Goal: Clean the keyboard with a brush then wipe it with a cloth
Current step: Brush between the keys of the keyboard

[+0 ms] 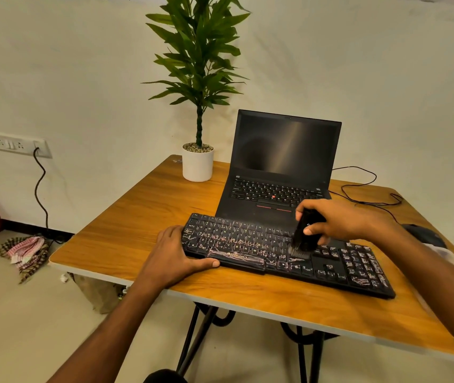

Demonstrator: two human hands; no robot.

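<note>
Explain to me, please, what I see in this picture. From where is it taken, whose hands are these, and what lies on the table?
There is one picture, taken by a camera worn on a person's head, looking forward and down. So the two arms reaching in from below belong to that person; no machine is involved.

The right hand grips a small black brush, whose bristles touch the keys of a black keyboard. The left hand rests at the keyboard's left end, thumb along its front edge, apparently steadying it.

The keyboard lies on a wooden table. Behind it stands an open laptop with a dark screen, and beside that a plant in a white pot. A dark mouse lies at the right edge, with a thin cable behind it. A checked cloth lies on the floor to the left.
</note>
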